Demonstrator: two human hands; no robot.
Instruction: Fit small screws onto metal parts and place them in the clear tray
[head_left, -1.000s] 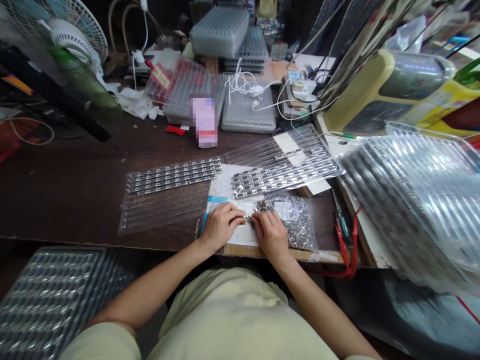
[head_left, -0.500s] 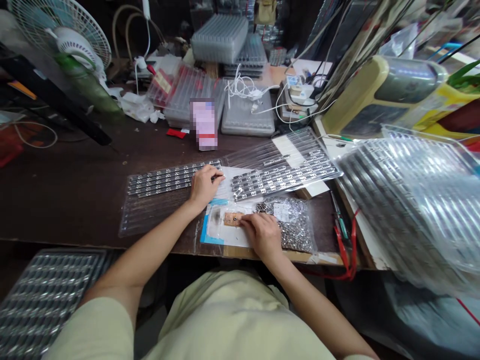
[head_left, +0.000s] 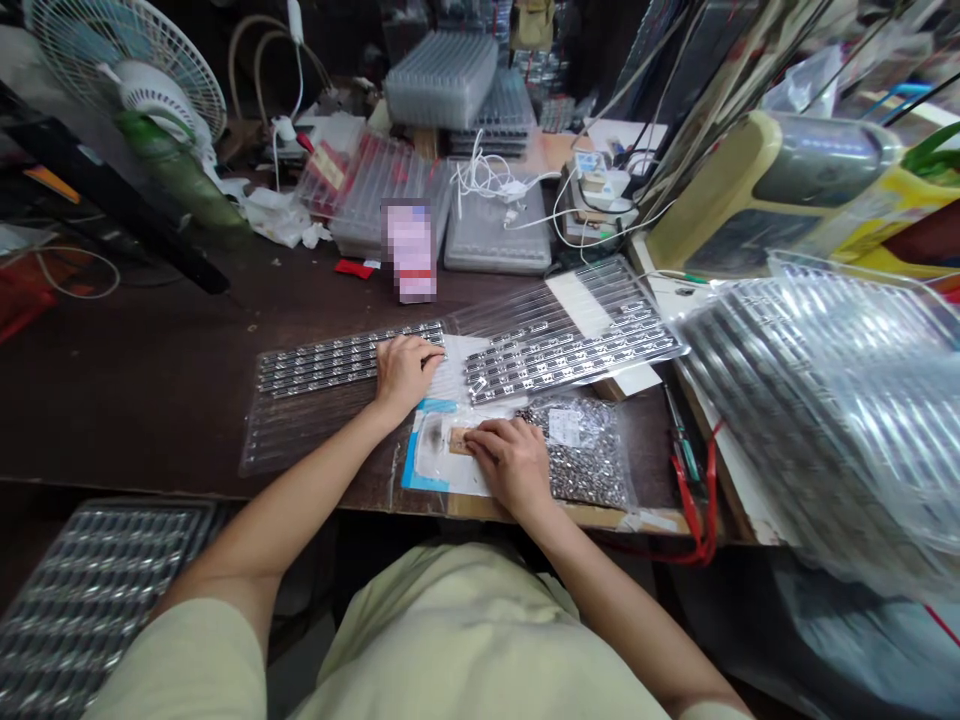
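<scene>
My left hand (head_left: pixel 406 376) lies at the right end of a row of metal strips (head_left: pixel 349 360), which sit in a clear plastic tray (head_left: pixel 300 440). Its fingers are curled against the strip ends. Whether they pinch anything is hidden. My right hand (head_left: pixel 510 465) rests on a small cork-coloured pad (head_left: pixel 459 441) on a white paper sheet (head_left: pixel 439 465), its fingers covering most of the pad. A clear bag of small silver metal parts (head_left: pixel 581 455) lies against that hand's right side. Another clear tray of metal strips (head_left: pixel 570 340) sits above it.
Stacked clear trays (head_left: pixel 442 80) and white cables (head_left: pixel 487 180) crowd the back of the dark bench. A fan (head_left: pixel 127 60) stands at back left. Screwdrivers and a red wire (head_left: pixel 686 470) lie at right, beside a large clear tray (head_left: pixel 825 420). A filled tray (head_left: pixel 97 600) sits below the bench at left.
My left hand has moved from the paper up and left to the end of the strip row. My right hand has shifted left onto the pad, uncovering more of the bag.
</scene>
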